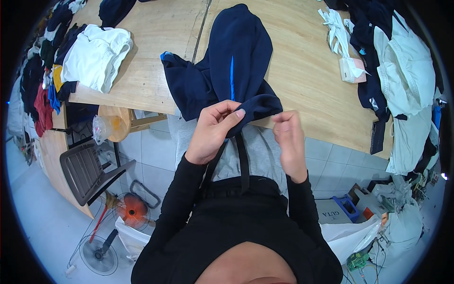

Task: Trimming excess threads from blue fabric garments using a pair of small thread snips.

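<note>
Here, a navy garment (242, 40) lies on the table (307, 61), its near end drawn up at the edge in front of the person. A narrow blue strip (232, 75) shows along its middle. The left hand (212, 132) grips that near end, thumb and fingers pinched on the cloth. The right hand (290, 144) is just beside the end's right tip, fingers curled; blur means I cannot tell whether they hold anything. White clothing (92, 57) lies to the left, a pink-and-white pack (351, 71) to the right.
</note>
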`<state>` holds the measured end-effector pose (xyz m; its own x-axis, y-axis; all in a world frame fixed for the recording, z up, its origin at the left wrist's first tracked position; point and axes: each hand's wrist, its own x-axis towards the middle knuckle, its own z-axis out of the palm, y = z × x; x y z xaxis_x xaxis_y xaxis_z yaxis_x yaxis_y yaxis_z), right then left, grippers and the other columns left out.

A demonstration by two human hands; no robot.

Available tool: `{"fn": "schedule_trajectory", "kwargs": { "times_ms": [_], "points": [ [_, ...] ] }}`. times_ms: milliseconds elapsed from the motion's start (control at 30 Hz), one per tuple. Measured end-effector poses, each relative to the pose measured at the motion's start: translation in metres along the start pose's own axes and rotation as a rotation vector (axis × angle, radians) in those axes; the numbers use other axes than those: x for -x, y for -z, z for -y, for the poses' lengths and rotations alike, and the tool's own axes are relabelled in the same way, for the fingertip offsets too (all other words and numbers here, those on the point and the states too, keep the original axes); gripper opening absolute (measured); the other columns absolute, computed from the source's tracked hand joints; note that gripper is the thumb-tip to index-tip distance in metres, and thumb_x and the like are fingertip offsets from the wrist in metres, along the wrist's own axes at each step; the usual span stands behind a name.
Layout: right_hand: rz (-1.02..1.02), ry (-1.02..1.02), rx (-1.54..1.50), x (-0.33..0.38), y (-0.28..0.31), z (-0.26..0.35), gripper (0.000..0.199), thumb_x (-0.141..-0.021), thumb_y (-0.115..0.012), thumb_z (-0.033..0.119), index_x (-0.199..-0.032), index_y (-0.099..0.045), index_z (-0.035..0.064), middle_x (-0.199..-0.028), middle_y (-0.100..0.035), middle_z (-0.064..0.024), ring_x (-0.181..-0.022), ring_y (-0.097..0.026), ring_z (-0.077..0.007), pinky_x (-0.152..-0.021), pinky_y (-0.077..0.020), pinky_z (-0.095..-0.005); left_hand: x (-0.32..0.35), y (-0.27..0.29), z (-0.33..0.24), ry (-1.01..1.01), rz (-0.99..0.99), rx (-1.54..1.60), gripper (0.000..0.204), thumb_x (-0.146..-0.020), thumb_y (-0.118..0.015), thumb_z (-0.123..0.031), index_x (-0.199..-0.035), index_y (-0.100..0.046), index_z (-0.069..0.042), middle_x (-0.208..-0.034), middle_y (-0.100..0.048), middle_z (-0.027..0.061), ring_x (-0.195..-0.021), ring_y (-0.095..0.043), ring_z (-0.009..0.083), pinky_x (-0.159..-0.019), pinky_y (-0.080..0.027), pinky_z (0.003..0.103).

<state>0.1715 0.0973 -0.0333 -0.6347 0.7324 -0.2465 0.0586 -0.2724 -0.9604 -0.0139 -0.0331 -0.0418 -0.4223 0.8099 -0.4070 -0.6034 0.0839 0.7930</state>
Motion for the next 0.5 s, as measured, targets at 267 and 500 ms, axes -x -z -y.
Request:
{"fn": "schedule_trajectory", "kwargs": {
  "times_ms": [267, 500],
  "points": [
    [0.026, 0.219, 0.455, 0.001, -0.026, 0.007, 0.025, -0.097, -0.084, 0.019, -0.104, -0.067, 0.0026, -0.083, -0.073, -0.0080, -0.072, -0.066, -0.0160, -0.068, -0.0520, -0.0301, 0.006, -0.005, -0.006, -0.057, -0.005, -0.122, 0.012, -0.107, -0.071, -0.008, -0.114, -0.077, 0.000, -0.097, -0.073, -0.0041, -0.086, -0.060, 0.0003, -0.078, -0.047, 0.018],
    [0.046, 0.188, 0.435, -0.003, -0.025, 0.010, 0.024, -0.096, -0.085, 0.019, -0.099, -0.069, 0.0024, -0.078, -0.071, -0.0074, -0.068, -0.065, -0.0146, -0.065, -0.0504, -0.0290, 0.012, -0.009, -0.011, -0.109, -0.005, -0.234, 0.013, -0.108, -0.071, -0.009, -0.113, -0.077, 0.001, -0.094, -0.071, -0.0061, -0.083, -0.056, -0.0009, -0.073, -0.043, 0.018]
  ]
}}
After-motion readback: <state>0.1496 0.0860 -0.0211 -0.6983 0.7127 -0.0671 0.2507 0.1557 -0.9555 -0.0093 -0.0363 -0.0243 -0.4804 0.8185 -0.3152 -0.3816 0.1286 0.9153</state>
